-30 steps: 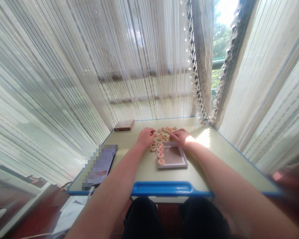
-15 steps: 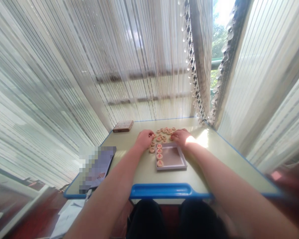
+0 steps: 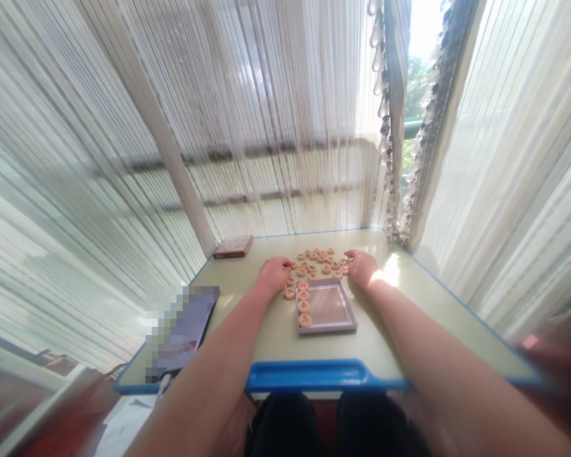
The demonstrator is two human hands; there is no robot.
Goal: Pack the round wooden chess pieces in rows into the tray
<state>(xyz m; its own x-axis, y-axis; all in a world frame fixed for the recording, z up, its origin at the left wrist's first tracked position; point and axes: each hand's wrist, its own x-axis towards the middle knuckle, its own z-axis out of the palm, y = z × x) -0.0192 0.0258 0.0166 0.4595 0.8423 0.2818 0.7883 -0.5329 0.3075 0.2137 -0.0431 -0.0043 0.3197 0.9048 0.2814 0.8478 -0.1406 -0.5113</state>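
Round pieces (image 3: 302,271), pale, many: loose on the table (image 3: 438,317), scattered beyond the far rim of the open box and down past its left side. Each face that I can make out bears one Chinese-style character, some red, some dark; at this size I cannot read them surely.

Open box (image 3: 328,331), shallow, pale-walled: four pieces with red characters (image 3: 304,306) in a single column along its left wall; no maker's mark that I can read.

Left hand (image 3: 275,275): beside the scatter's left edge, fingers bent, tips close to a piece. I cannot tell how wide the grip stands or whether it has hold of that piece.

Right hand (image 3: 361,268): at the scatter's right edge, fingers pointing left, pieces close against the fingertips. Finger opening and any hold: I cannot tell.

Flat brown item (image 3: 234,246), book-like, far left corner: printing on its cover, too blurred for me to read.

Tablet-like device (image 3: 190,324), near left: screen pixelated, nothing legible.

Changes against half a second ago: the right hand has shifted rightward, and several pieces now show between it and the main scatter. The left hand stays near its place; the box column remains at four.
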